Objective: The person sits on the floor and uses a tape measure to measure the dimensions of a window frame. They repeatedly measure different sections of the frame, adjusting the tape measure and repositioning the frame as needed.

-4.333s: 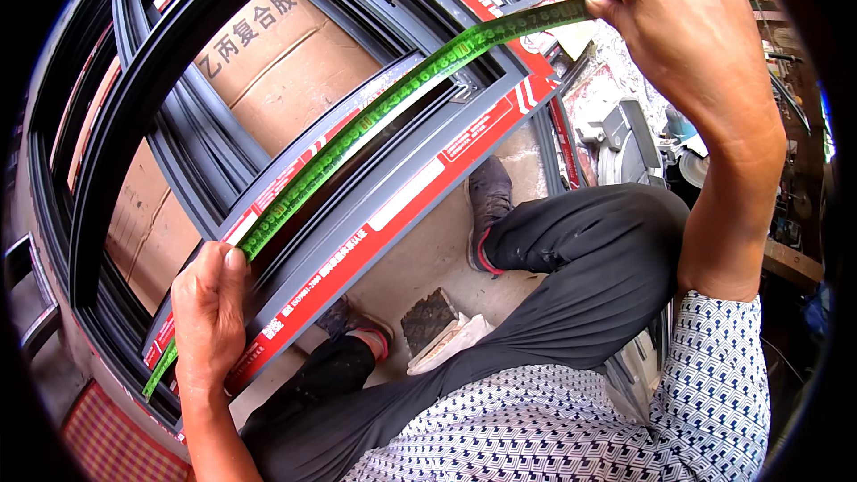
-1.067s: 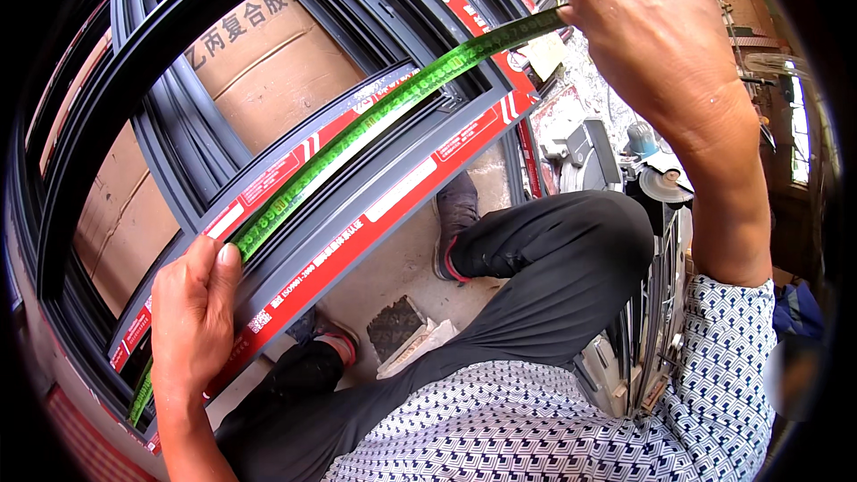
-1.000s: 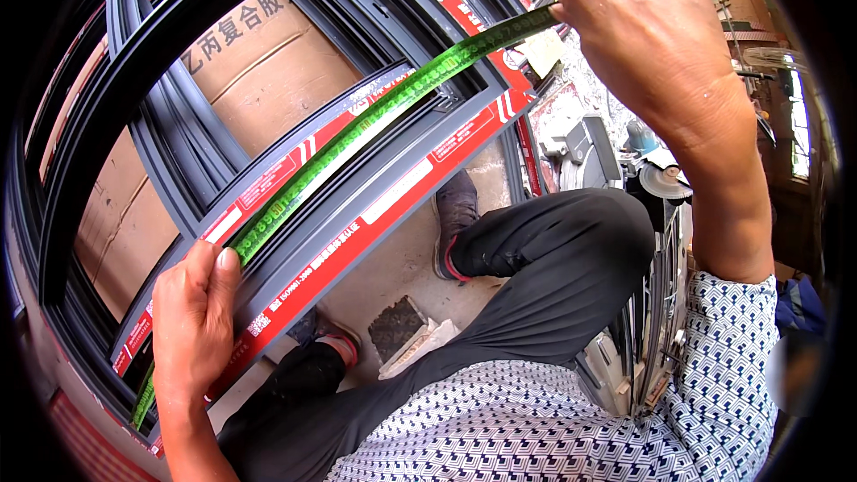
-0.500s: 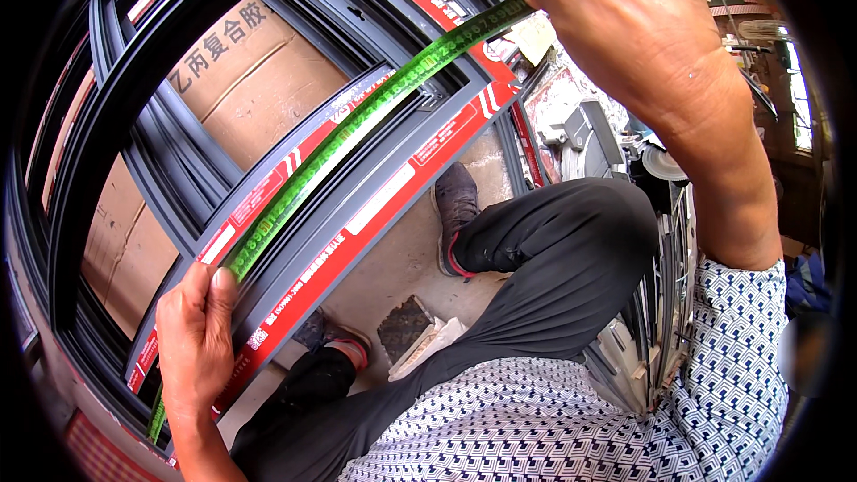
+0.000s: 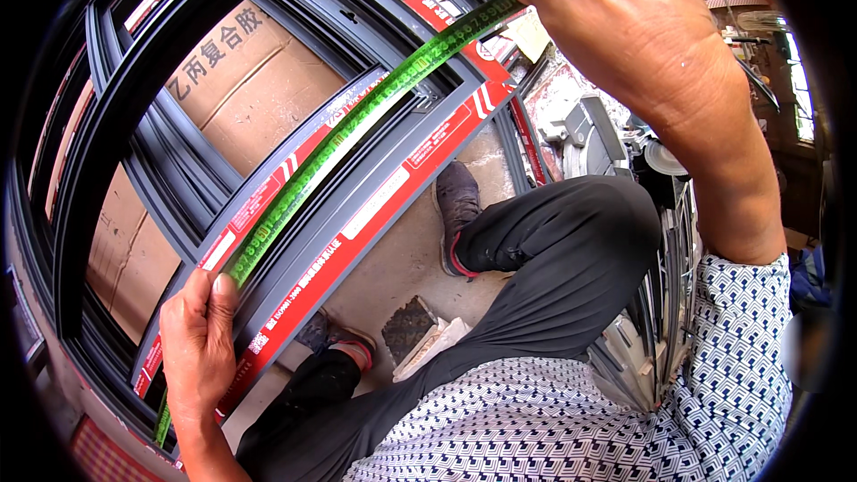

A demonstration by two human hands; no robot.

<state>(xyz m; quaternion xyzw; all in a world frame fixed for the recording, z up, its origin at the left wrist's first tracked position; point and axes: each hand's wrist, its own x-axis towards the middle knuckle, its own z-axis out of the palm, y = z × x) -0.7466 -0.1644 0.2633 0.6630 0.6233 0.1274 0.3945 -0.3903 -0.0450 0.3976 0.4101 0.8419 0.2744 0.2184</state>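
A green tape measure blade (image 5: 332, 145) stretches diagonally along a dark grey window frame (image 5: 361, 245) with red protective film strips. At its lower left end, my left hand (image 5: 198, 339) is closed on the blade, thumb on top, against the frame. A further bit of green blade shows beneath that hand. My right hand (image 5: 625, 31), at the upper right, grips the blade's other end with curled fingers. Whatever else lies in its palm is hidden. Between the hands the blade bows slightly, and its right part stands above the frame's corner.
Brown cardboard (image 5: 268, 80) lies behind the frame bars. My legs and shoes (image 5: 457, 205) are beside the frame, near a dark flat scrap (image 5: 411, 330) on the floor. Grey machine parts (image 5: 585, 138) and long thin strips (image 5: 656, 321) crowd the right side.
My right hand and its end of the blade have shifted slightly left. My left hand keeps its grip in nearly the same place, and the frame looks almost unmoved.
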